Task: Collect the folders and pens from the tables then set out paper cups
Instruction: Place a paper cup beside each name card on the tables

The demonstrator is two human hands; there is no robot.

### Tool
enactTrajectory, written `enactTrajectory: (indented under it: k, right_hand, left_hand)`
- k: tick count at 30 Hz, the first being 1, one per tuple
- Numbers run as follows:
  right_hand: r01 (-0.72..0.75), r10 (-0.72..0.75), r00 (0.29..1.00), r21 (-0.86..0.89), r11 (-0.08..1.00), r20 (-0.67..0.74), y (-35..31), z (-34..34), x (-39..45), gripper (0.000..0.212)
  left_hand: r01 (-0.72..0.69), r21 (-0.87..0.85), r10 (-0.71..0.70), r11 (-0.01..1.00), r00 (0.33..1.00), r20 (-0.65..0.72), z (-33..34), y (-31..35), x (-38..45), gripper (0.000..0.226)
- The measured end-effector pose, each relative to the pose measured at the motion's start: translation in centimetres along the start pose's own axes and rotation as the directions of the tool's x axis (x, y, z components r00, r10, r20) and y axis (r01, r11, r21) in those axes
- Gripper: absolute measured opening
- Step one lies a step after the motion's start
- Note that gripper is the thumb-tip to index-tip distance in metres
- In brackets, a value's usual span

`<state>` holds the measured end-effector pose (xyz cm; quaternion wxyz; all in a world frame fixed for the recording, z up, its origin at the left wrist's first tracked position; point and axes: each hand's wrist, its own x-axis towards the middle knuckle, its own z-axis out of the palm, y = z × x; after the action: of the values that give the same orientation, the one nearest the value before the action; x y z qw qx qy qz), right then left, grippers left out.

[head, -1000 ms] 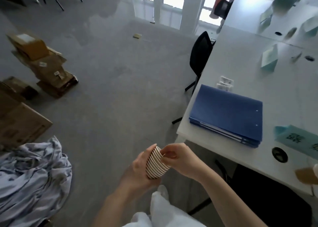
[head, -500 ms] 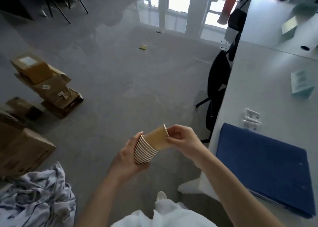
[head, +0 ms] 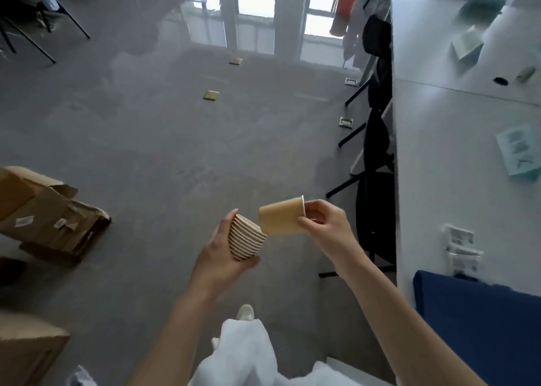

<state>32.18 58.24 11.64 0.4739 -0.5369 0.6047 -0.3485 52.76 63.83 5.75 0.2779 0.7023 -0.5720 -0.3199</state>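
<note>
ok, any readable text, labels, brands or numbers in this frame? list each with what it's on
None can be read.
Teal card on the white table: dark print, too blurred.
Cardboard boxes: white stickers, too small.
White packets beside the blue folder: marks blurred.
Single paper cup and cup stack: no print visible.

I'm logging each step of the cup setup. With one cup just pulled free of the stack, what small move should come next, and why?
Probably carry the single paper cup rightward to the white table and stand it upright. The right hand pinches it at the rim, lying on its side and clear of the cup stack, which the left hand holds, so it looks ready to place.
</note>
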Motion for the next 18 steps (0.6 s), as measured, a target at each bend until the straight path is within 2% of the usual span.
enactTrajectory:
  k: [5, 11, 14, 18]
  right_hand:
    - [-0.005, 0.005, 0.990, -0.002, 1.000, -0.140, -2.0, 1.5, 5.2, 0.020]
    - [-0.079, 0.082, 0.943, 0.025, 0.997, -0.322, -1.5, -1.2, 9.1, 0.016]
    - [-0.130, 0.146, 0.894, 0.065, 0.989, -0.424, -0.2, -4.5, 11.5, 0.017]
    - [-0.165, 0.185, 0.793, 0.088, 0.982, -0.581, 1.6, -10.6, 15.8, 0.018]
  left_hand:
    - [-0.096, 0.013, 0.095, 0.995, 0.993, 0.075, -2.2, 0.9, 9.3, 0.105]
    - [-0.176, -0.004, 0.173, 0.984, 0.958, 0.228, 0.6, 3.6, 17.4, 0.107]
    - [-0.205, -0.017, 0.203, 0.979, 0.946, 0.251, 3.2, 5.9, 21.4, 0.106]
    - [-0.271, -0.048, 0.273, 0.961, 0.912, 0.307, 7.9, 11.0, 26.4, 0.102]
